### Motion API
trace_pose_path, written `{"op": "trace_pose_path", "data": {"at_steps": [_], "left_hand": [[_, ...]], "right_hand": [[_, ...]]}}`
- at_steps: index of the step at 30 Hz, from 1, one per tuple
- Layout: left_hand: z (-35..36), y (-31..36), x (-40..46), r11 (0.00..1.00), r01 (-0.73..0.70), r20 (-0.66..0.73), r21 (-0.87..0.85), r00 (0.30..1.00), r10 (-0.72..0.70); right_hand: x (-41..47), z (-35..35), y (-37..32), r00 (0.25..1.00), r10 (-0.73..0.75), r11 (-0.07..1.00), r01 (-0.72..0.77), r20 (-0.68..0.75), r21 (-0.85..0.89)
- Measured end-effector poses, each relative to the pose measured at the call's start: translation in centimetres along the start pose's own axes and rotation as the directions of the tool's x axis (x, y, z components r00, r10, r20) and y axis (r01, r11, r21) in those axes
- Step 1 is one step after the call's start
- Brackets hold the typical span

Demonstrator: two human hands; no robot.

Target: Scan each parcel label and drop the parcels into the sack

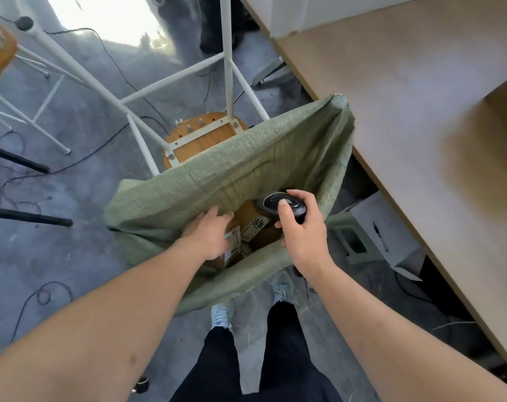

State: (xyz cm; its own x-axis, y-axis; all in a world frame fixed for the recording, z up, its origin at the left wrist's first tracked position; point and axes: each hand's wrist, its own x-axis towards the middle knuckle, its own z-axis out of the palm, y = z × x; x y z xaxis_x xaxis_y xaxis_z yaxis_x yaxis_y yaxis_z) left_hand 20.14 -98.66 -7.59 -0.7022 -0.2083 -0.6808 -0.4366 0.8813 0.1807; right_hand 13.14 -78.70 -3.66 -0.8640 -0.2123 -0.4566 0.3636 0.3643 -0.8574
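While the grey concrete floor (81, 233) fills the left half of frame, a light wooden table (414, 117) runs along the 1-to-4 o'clock edge, bare where it shows. Green woven sack (217, 175) sits dead centre, mouth open and sagging, its far corner at 1 o'clock lying against the table edge. Upturned stool (200, 134) at 11 o'clock of the sack: round wooden seat down on the floor, white metal legs pointing up toward the camera, seat touching the sack's far wall. Thin black cables (113, 65) trail across the floor at 10 o'clock. Small white box (391, 236) under the table at 3 o'clock of the sack. Inside the sack, brown cardboard parcels (247, 220) with white labels, at least two, exact count unclear. Left hand (210, 235) is down in the sack mouth, palm flat on a parcel with the fingers spread; whether it grips cannot be told. Right hand (303, 230) hovers over the sack's 4 o'clock rim, wrapped around a black handheld barcode scanner (284, 206), thumb on top, scanner head aimed down at the parcels. Pale sneakers (282, 287) on the floor at 6 o'clock, just beside the sack's near edge.
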Motion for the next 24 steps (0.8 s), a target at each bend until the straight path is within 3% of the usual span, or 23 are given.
{"op": "trace_pose_path", "data": {"at_steps": [13, 24], "left_hand": [[-4.7, 3.1, -4.9, 0.955, -0.202, -0.11, 0.218, 0.967, 0.23], [-9.5, 13.3, -12.2, 0.799, -0.423, -0.209, 0.427, 0.814, 0.542]], "right_hand": [[-5.3, -0.1, -2.6, 0.982, -0.093, 0.993, 0.103, -0.167, 0.054], [-15.1, -7.4, -6.3, 0.852, -0.134, 0.967, 0.224, -0.506, 0.121]]}}
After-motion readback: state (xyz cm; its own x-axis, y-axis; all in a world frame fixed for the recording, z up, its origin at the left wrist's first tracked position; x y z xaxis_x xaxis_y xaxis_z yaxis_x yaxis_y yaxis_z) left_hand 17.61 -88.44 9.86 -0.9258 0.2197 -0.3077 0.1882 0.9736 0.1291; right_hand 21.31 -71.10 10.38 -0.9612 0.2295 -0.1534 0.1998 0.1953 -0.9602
